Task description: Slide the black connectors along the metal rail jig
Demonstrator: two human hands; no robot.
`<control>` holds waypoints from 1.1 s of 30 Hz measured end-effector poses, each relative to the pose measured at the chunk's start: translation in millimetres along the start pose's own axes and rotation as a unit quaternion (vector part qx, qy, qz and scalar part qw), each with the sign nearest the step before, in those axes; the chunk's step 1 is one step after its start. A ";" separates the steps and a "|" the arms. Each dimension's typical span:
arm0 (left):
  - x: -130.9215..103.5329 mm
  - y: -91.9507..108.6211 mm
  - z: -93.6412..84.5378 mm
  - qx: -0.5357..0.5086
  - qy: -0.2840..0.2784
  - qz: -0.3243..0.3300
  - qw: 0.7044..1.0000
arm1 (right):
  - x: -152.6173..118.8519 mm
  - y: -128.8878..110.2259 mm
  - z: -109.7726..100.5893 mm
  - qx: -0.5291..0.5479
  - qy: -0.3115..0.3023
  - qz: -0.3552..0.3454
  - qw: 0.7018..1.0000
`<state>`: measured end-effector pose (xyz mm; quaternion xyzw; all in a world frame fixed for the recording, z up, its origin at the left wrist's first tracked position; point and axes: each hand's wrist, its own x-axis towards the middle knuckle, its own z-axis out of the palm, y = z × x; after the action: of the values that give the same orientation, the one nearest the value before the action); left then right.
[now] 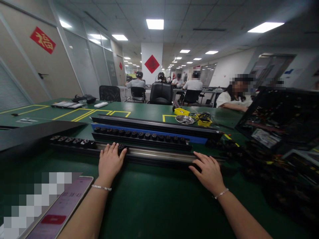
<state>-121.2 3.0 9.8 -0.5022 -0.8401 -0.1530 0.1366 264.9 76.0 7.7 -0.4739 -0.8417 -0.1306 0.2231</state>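
Observation:
A long black metal channel [159, 155] lies across the green table in front of me, with a shiny inner face. Several black socket modules [72, 140] sit in a row in its left end. My left hand [109, 162] rests on the channel, fingers stretched out and thumb apart, touching or right beside a single black module [122, 146]; the contact is partly hidden. My right hand [207, 170] lies on the channel's right part with fingers spread, holding nothing. Behind it stands a second black strip [144, 136] filled with similar modules.
A blue strip [199, 139] and another long black rail [159, 123] lie farther back. Dark modules [269, 179] are piled at right beside a black box [281, 116]. A phone [59, 209] lies at lower left. A metal dish [184, 119] and yellow tray [181, 112] stand behind. People sit beyond.

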 end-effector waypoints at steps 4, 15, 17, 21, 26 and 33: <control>-0.7 0.4 1.9 -0.014 0.011 -0.001 1.000 | 0.0 0.3 1.0 0.000 0.001 0.001 1.000; -1.4 0.2 2.7 -0.027 0.009 0.006 1.000 | 0.2 -0.5 -0.5 -0.001 -0.004 -0.001 1.000; -1.6 0.6 2.0 -0.026 0.009 0.005 1.000 | 0.4 -1.0 -1.3 0.001 -0.008 0.003 1.000; -2.4 1.6 0.2 -0.024 0.005 0.014 1.000 | 0.5 -1.4 -2.0 0.005 -0.011 0.006 1.000; -2.9 2.3 -1.0 -0.030 -0.006 0.018 0.999 | 0.3 -0.1 -1.1 0.010 -0.004 0.002 1.000; -3.9 3.5 -3.2 -0.013 -0.003 0.030 0.999 | 0.2 -0.6 -1.5 0.011 -0.011 0.005 1.000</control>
<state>-116.0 0.1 11.7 -0.5290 -0.8233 -0.1579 0.1320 264.6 75.1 9.1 -0.4772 -0.8430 -0.1151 0.2200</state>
